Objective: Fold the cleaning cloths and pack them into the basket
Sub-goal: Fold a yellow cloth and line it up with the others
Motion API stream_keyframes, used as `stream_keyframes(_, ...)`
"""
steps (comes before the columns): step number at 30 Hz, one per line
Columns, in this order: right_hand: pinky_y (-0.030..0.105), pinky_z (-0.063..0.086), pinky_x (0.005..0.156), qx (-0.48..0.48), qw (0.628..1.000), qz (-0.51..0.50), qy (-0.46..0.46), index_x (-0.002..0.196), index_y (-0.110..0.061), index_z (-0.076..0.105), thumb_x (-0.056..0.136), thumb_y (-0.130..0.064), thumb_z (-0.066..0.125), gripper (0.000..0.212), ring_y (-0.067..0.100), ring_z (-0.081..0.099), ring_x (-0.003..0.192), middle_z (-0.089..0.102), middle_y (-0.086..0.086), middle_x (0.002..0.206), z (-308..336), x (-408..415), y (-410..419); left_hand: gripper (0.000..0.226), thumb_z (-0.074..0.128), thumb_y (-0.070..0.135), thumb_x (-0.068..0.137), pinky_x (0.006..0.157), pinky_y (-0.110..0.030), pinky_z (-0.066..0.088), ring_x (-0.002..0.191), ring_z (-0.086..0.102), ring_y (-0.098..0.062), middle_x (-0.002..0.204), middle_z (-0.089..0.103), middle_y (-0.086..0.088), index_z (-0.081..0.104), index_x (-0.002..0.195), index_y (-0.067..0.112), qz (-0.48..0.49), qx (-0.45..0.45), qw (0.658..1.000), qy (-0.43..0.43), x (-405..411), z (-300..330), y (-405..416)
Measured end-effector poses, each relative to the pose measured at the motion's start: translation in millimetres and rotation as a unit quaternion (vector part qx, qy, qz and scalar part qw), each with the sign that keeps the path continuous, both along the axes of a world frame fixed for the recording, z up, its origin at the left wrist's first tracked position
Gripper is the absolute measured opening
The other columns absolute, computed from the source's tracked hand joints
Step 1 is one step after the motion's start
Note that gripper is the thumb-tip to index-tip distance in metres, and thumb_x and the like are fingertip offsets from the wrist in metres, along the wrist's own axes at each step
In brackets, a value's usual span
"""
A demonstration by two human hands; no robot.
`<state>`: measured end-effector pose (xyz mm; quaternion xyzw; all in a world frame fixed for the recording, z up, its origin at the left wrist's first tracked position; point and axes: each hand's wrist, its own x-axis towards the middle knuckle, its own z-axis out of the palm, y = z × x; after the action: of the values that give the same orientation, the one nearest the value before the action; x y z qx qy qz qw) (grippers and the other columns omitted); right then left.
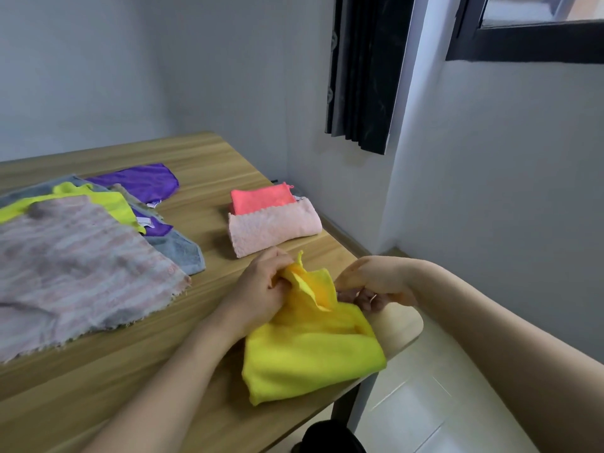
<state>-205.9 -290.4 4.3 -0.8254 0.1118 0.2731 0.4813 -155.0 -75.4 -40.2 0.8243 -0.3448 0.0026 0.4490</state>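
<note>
a yellow microfiber cloth (310, 351) is being worked near the right front corner of the wooden bench (202, 158), partly folded, with its lower part lying flat on the wood and its near corner hanging a bit over the edge. the upper corners are lifted and bunched. the left hand (261, 289) is curled around one raised corner, so that grip is clamped on the cloth. the right hand (372, 282) is bent down over the opposite top edge, and its fingers look pinched onto the fabric too, though the fingertips are partly hidden under the palm.

just behind the hands, two folded cloths are stacked close together: a pale pink terry cloth (274, 227) in front and a coral pink cloth (261, 199) touching it at the back, with a small loop at its far corner.

on the left side of the bench an unfolded pile is spread out. a pink and grey striped cloth (75, 266) with a frayed edge is laid on top, with a lime green cloth (108, 201), a purple cloth (140, 181) and a grey cloth (179, 250) poking out from under it.

no basket can be made out in this view. a dark curtain (362, 70) is hung by the window frame (523, 37) on the right wall.
</note>
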Motion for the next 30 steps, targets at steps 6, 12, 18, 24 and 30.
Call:
stream_keyframes(6,0.026,0.039,0.059,-0.013,0.996,0.082,0.022,0.105,-0.001,0.065,0.085,-0.016,0.064,0.025,0.014,0.044,0.064,0.052,0.005,0.08,-0.2,-2.3,10.9,0.015,0.049,0.008,0.08,0.081,-0.033,0.044,0.09,0.054,-0.016,0.088,0.056,0.006,0.059,0.074,0.017,-0.022,-0.009,0.999,-0.03,-13.0,8.0,15.4)
stream_keyframes(12,0.035,0.054,0.076,0.099,0.993,0.066,0.012,0.103,-0.011,0.06,0.089,-0.008,0.061,0.014,0.022,0.064,0.079,0.065,0.008,0.099,2.3,-3.3,10.9,0.03,0.049,0.012,0.081,0.08,-0.022,0.041,0.088,0.054,-0.01,0.087,0.056,0.011,0.059,0.073,0.038,-0.032,-0.024,0.999,-0.011,-24.6,19.2,21.3)
stream_keyframes(18,0.029,0.055,0.064,0.188,0.98,0.06,-0.014,0.08,-0.013,0.054,0.087,0.006,0.057,0.021,0.021,0.063,0.072,0.064,0.01,0.084,7.6,-7.6,6.2,0.017,0.048,0.012,0.081,0.081,-0.019,0.042,0.09,0.054,-0.008,0.092,0.056,0.006,0.065,0.077,0.014,-0.019,-0.001,1.0,0.016,-26.9,21.2,25.3)
stream_keyframes(24,0.02,0.048,0.056,0.184,0.965,-0.056,-0.178,0.082,-0.015,0.056,0.083,0.016,0.055,0.031,0.013,0.057,0.065,0.054,0.002,0.077,-2.5,1.5,-2.3,0.024,0.05,0.003,0.086,0.071,-0.023,0.041,0.079,0.054,-0.007,0.083,0.058,0.007,0.062,0.079,0.024,0.007,0.012,1.0,0.018,-20.3,25.9,15.6)
stream_keyframes(30,0.027,0.047,0.062,0.125,0.965,-0.117,-0.199,0.08,-0.006,0.069,0.09,-0.004,0.052,0.02,0.014,0.052,0.061,0.059,0.004,0.068,-32.3,-3.0,-4.7,0.022,0.05,0.004,0.084,0.058,-0.018,0.035,0.058,0.04,-0.001,0.091,0.059,-0.001,0.048,0.095,0.022,0.038,0.048,0.998,0.033,-13.6,30.9,-20.6)
